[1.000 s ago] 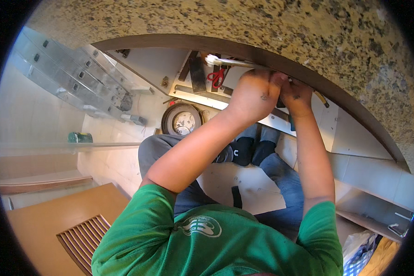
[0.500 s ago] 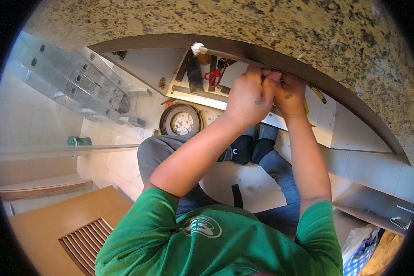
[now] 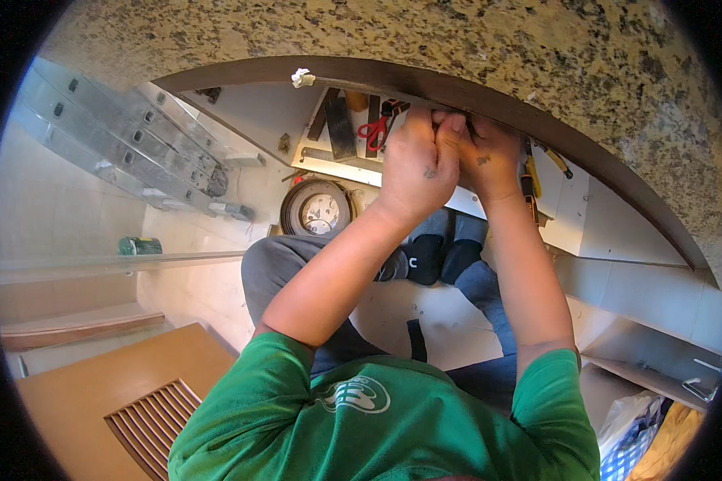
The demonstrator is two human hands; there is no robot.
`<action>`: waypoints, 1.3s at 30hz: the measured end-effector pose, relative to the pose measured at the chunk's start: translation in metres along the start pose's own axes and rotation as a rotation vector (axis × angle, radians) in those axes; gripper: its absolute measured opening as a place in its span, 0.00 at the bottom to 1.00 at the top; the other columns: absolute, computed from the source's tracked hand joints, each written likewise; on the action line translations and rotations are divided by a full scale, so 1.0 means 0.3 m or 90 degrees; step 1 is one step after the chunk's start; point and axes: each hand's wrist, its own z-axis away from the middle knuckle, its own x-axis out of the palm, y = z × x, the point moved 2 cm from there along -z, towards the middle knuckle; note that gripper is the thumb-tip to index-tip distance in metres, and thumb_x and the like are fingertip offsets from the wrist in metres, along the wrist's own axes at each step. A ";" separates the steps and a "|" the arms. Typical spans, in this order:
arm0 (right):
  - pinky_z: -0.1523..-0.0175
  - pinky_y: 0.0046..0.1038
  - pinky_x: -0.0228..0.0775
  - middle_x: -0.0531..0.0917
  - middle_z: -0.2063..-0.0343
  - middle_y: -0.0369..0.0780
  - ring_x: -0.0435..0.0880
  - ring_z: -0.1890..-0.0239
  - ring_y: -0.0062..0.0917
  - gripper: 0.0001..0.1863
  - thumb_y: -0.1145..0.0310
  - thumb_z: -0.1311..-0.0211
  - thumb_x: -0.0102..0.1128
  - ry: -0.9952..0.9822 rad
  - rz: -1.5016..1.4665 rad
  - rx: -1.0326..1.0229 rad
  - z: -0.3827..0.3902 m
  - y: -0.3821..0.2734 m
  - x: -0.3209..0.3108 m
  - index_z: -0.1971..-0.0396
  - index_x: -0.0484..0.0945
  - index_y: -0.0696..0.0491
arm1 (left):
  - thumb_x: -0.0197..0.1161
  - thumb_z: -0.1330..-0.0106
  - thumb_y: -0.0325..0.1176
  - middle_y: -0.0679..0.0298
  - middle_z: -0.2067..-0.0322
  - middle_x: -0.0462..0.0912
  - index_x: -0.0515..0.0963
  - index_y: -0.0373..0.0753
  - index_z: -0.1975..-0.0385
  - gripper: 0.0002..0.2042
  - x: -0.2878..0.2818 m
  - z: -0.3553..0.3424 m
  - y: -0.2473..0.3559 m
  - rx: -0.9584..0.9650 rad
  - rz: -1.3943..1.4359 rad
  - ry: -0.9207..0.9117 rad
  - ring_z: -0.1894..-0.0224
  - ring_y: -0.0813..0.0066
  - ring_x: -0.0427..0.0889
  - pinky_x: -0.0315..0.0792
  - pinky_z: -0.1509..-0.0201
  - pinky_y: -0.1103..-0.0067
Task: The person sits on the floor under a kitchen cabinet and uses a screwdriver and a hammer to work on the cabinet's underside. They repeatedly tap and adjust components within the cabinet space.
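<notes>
My left hand (image 3: 421, 164) and my right hand (image 3: 489, 156) are close together, just under the edge of the granite countertop (image 3: 361, 28). Both are closed, fingers curled at the brown edge board (image 3: 241, 74). A thin greyish strip (image 3: 361, 86) runs left from my hands along that board and ends in a crumpled white lump (image 3: 302, 78). My left fingers grip its near end; what my right fingers pinch is hidden behind the knuckles. Below and left of my hands lie red-handled scissors (image 3: 371, 135) and dark flat bars (image 3: 339, 132) in the cabinet.
Yellow-and-black hand tools (image 3: 531, 176) lie right of my right hand. A coiled brown band (image 3: 317, 207) rests on the floor beside my knee. A metal ladder (image 3: 128, 128) leans at the left, near a green can (image 3: 139, 245). A slatted wooden door panel (image 3: 128, 385) is at lower left.
Both hands have shifted left along the edge board. The strip and its white lump have moved left with them, and the yellow-and-black tools at the right show more.
</notes>
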 end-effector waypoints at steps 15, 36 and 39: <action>0.49 0.38 0.75 0.86 0.59 0.39 0.84 0.55 0.39 0.21 0.42 0.41 0.59 0.059 0.021 0.018 0.032 0.032 -0.017 0.62 0.86 0.42 | 0.58 0.33 0.31 0.48 0.72 0.82 0.72 0.31 0.65 0.09 0.018 -0.002 0.023 0.010 0.047 -0.025 0.69 0.43 0.81 0.75 0.66 0.60; 0.45 0.42 0.73 0.85 0.55 0.43 0.83 0.53 0.43 0.26 0.40 0.44 0.60 0.037 -0.018 0.033 0.000 0.000 -0.002 0.54 0.83 0.43 | 0.56 0.33 0.27 0.51 0.70 0.81 0.76 0.34 0.67 0.04 -0.013 -0.020 0.007 0.173 -0.086 0.011 0.69 0.50 0.82 0.74 0.65 0.61; 0.45 0.42 0.73 0.84 0.56 0.44 0.83 0.54 0.45 0.24 0.44 0.44 0.62 0.042 0.001 0.003 -0.006 -0.035 0.063 0.54 0.82 0.44 | 0.58 0.33 0.31 0.50 0.71 0.80 0.76 0.33 0.65 0.07 -0.074 -0.011 -0.027 -0.016 0.058 0.057 0.71 0.46 0.81 0.76 0.67 0.61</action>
